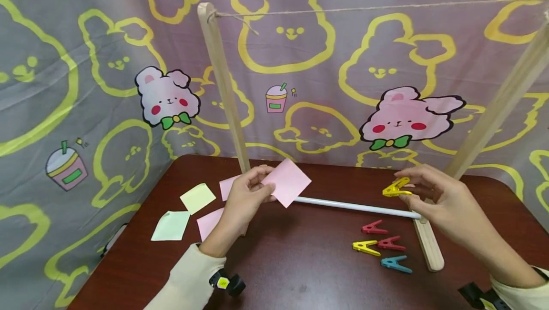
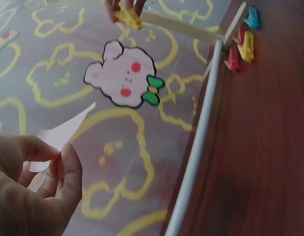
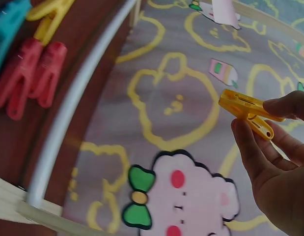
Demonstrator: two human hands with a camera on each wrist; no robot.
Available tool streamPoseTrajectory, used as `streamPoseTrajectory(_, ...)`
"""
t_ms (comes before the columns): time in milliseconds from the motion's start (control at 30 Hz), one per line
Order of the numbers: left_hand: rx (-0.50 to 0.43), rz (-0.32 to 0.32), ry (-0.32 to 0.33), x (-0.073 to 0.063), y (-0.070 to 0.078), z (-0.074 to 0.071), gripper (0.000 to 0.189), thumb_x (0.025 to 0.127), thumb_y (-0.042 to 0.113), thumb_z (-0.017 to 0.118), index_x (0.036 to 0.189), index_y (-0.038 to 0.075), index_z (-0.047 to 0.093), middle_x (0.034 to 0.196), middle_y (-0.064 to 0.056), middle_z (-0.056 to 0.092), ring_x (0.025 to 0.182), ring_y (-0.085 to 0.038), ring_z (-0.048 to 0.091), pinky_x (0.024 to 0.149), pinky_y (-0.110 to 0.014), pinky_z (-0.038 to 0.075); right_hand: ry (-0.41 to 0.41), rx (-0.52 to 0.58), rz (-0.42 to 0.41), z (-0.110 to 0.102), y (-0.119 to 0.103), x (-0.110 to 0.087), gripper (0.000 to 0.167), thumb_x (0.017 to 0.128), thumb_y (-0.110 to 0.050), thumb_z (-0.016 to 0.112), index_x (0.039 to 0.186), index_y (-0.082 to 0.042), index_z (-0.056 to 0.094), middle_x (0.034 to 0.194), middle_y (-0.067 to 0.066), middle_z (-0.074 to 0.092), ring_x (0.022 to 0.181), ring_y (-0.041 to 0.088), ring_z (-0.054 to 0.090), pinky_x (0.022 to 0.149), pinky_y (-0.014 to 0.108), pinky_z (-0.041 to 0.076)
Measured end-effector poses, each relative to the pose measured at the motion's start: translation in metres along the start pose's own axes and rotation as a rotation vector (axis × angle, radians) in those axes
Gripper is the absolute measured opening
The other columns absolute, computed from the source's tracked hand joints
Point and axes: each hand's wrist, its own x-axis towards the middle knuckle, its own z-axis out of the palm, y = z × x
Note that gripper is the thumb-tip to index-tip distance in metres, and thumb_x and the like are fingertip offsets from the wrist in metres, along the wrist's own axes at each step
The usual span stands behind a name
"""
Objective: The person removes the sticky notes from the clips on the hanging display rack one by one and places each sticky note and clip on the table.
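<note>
Between thumb and fingers, my left hand pinches a pink paper square by its left corner. The square is raised off the table, left of the middle in the head view. On the right, my right hand holds a yellow clothespin by its handle ends, nose pointing left. The right wrist view shows thumb and forefinger on the handles of that clothespin. A string runs above both hands, between two wooden posts.
Below the right hand lie two red clothespins, a yellow one and a blue one. A yellow note, a green note and two pink ones lie at left. A white rod joins the posts low down.
</note>
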Motion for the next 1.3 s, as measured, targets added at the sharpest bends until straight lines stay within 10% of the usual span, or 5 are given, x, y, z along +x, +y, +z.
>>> streamPoseTrajectory(500,0.131,-0.156,0.098,-0.033,-0.012,-0.063,0.037,0.095,-0.008,0.063,0.132,-0.007,0.060,0.105,-0.015,0.065,0.083,-0.009,0.070,0.077,-0.026,0.065,-0.068,-0.021,0.027,0.040,0.023,-0.029,0.045,0.077,0.016,0.076,0.113,-0.010,0.068,0.102,-0.002,0.068,0.097,-0.009,0.060,0.067,0.010,0.053)
streamPoseTrajectory(833,0.184,-0.230,0.139,-0.057,-0.026,-0.104,0.041,0.096,-0.008,0.061,0.137,-0.009,0.057,0.110,-0.017,0.065,0.085,-0.010,0.071,0.076,-0.026,0.066,-0.088,-0.011,-0.133,0.064,0.031,-0.045,0.058,0.067,0.021,0.080,0.106,-0.020,0.071,0.101,-0.009,0.069,0.091,-0.002,0.062,0.072,0.008,0.047)
streamPoseTrajectory(1300,0.317,-0.293,0.208,-0.084,-0.036,-0.165,0.044,0.096,-0.006,0.064,0.139,-0.012,0.054,0.111,-0.014,0.060,0.085,-0.006,0.070,0.078,-0.027,0.066,-0.113,-0.033,-0.159,0.088,0.037,-0.065,0.059,0.063,0.022,0.081,0.099,-0.023,0.068,0.112,-0.001,0.067,0.106,-0.006,0.061,0.072,0.021,0.063)
